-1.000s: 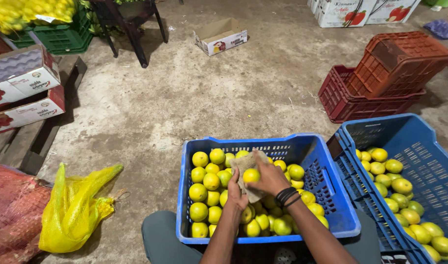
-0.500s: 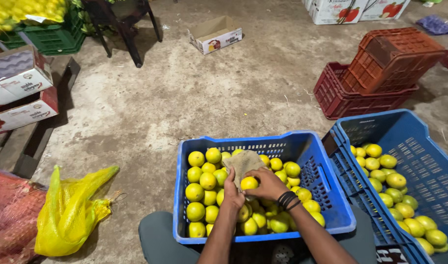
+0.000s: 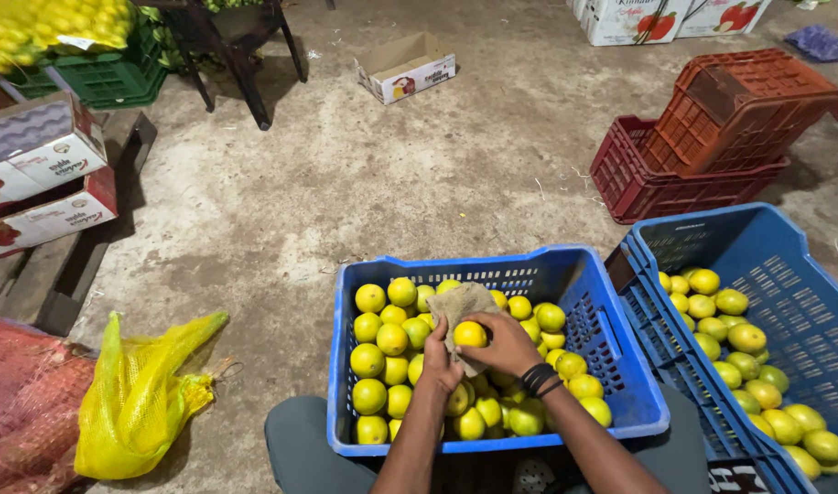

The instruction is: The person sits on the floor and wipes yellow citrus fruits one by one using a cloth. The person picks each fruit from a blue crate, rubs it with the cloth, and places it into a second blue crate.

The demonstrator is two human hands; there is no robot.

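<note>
If gripped loosely, could slip: yellow fruit (image 3: 469, 333) held in right hand (image 3: 503, 345), rubbed by cloth (image 3: 457, 306) clutched in left hand (image 3: 440, 362), above blue crate (image 3: 611, 359).

Both hands, left (image 3: 440, 359) and right (image 3: 501, 346), around a yellow fruit (image 3: 469, 334) in cloth (image 3: 457, 302) (above blue crate (image 3: 611, 352)).

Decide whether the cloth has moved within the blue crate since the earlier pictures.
No. The cloth stays over the fruit near the middle of the blue crate; only the camera shifted.
</note>
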